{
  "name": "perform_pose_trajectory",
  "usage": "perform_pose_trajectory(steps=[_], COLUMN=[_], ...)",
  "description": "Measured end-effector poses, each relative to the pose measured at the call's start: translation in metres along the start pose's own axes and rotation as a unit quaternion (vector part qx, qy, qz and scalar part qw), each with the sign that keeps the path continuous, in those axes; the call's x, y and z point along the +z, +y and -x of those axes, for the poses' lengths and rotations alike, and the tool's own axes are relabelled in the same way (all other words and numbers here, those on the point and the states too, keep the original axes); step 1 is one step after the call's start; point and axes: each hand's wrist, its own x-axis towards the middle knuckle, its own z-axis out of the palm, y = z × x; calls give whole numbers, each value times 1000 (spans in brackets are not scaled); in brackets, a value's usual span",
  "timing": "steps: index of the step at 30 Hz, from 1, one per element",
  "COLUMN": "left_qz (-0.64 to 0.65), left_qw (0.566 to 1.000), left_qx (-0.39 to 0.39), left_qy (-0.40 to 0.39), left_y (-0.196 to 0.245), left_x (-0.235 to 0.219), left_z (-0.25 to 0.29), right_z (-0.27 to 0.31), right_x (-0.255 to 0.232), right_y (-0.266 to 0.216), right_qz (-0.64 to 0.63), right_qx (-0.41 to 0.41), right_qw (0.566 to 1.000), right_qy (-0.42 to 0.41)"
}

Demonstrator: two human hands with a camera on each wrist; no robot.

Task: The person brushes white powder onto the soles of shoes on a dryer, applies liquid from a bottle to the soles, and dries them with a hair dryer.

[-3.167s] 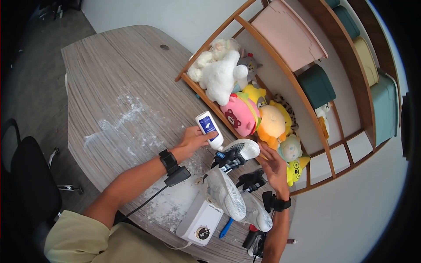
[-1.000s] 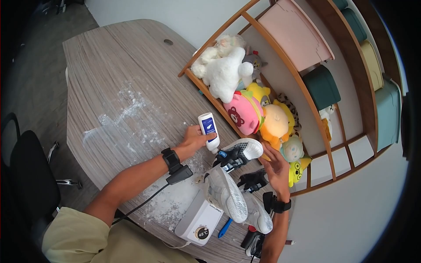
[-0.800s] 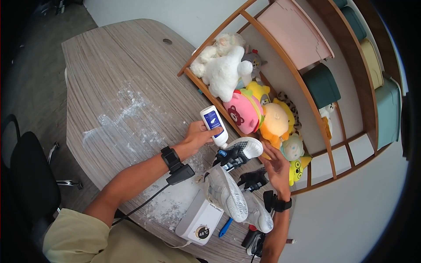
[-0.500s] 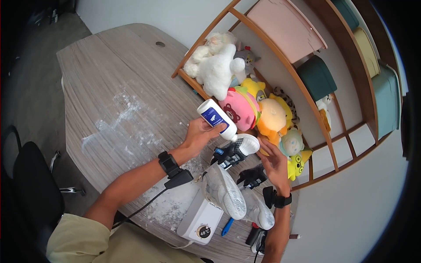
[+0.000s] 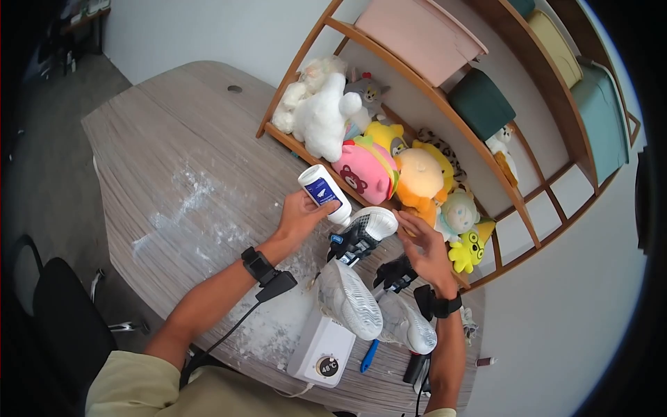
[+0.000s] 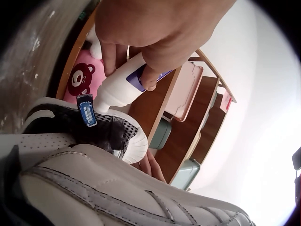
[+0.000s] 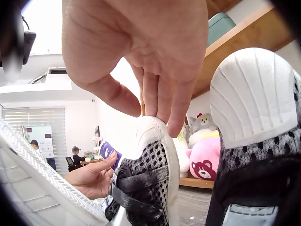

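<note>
The left hand (image 5: 303,217) grips a white bottle (image 5: 324,192) with a blue label, tilted nozzle-down toward a black and white mesh shoe (image 5: 356,236). In the left wrist view the bottle (image 6: 123,84) has its tip at the shoe's upper, beside a blue tag (image 6: 87,113). The right hand (image 5: 428,254) is at that shoe's white toe; in the right wrist view its fingertips touch the toe edge (image 7: 149,123), thumb apart. A white shoe (image 5: 347,299) and another white shoe (image 5: 406,323) stand in front, with a second black shoe (image 5: 396,275) behind them.
A white device (image 5: 321,351) reading 48°C sits at the near table edge, a blue-handled tool (image 5: 369,355) beside it. White powder (image 5: 194,191) lies across the table (image 5: 153,125). A wooden shelf (image 5: 410,66) with plush toys (image 5: 323,118) borders the far right side.
The bottle first swung to a steeper slant toward the toe, and now points down nearer the shoe's upper. The head view has shifted. The right hand stays by the toe.
</note>
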Motion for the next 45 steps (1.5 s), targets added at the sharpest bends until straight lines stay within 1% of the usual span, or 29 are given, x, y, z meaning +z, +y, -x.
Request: perform_pose_trajectory(steps=[1, 4, 5, 8, 12, 15, 19, 22, 23, 25, 26, 29, 31, 33, 34, 37, 39, 40, 43, 45], left_qz=[-8, -13, -12, -3, -45, -53, -98, -97, -94, -139, -160, -133, -169, -210, -212, -220, -233, -247, -308, -298], left_qw=[1000, 1000, 1000, 1000, 995, 993, 993, 995, 995, 988, 982, 983, 974, 961, 960, 954, 949, 947, 935, 937], left_qx=[14, 3, 12, 0, 75, 93, 70, 16, 27, 69, 90, 116, 131, 144, 149, 165, 180, 173, 150, 157], left_qy=[-6, 1, -10, -7, -43, -48, -10, -2, -1, -23, -32, -52, -80, -106, -110, -118, -113, -109, -88, -89], left_y=[0, 2, -1, 22, 30, 27, 15, 14, 13, 18, 19, 38, 52, 62, 61, 58, 58, 57, 59, 55], left_x=[0, 3, 2, 17, 33, 32, 16, 9, 10, 16, 19, 40, 58, 71, 73, 73, 68, 66, 59, 56], left_z=[-1, -5, -9, -11, -19, -22, -18, -14, -15, -17, -17, -18, -14, -11, -10, -5, 1, 5, 20, 25], right_z=[1, 2, 3, 3, 4, 5, 5, 5, 5, 4, 4, 3, 1, 2, 2, 3, 5, 5, 3, 4], right_x=[0, 0, -1, -2, -3, -6, -6, -6, -7, -7, -6, -3, -2, -3, -3, -3, -4, -5, -4, -4], right_y=[0, 3, 4, 2, 0, 1, 1, -1, 1, 8, 10, 14, 18, 16, 15, 18, 14, 12, 18, 18], right_qz=[-1, 9, 14, 19, 11, 17, 6, 9, 15, 27, 22, 19, 29, 14, 6, 43, 37, 35, 61, 55], right_qx=[0, -14, -15, -17, -32, -33, -50, -64, -64, -60, -69, -95, -109, -102, -97, -109, -89, -81, -108, -108], right_qw=[1000, 1000, 1000, 1000, 999, 999, 999, 998, 998, 998, 997, 995, 993, 994, 995, 993, 995, 996, 992, 992], right_qy=[4, 5, 5, 2, 5, -9, -9, 14, 6, -12, 0, 24, 28, 24, 21, 32, 16, 7, 21, 21])
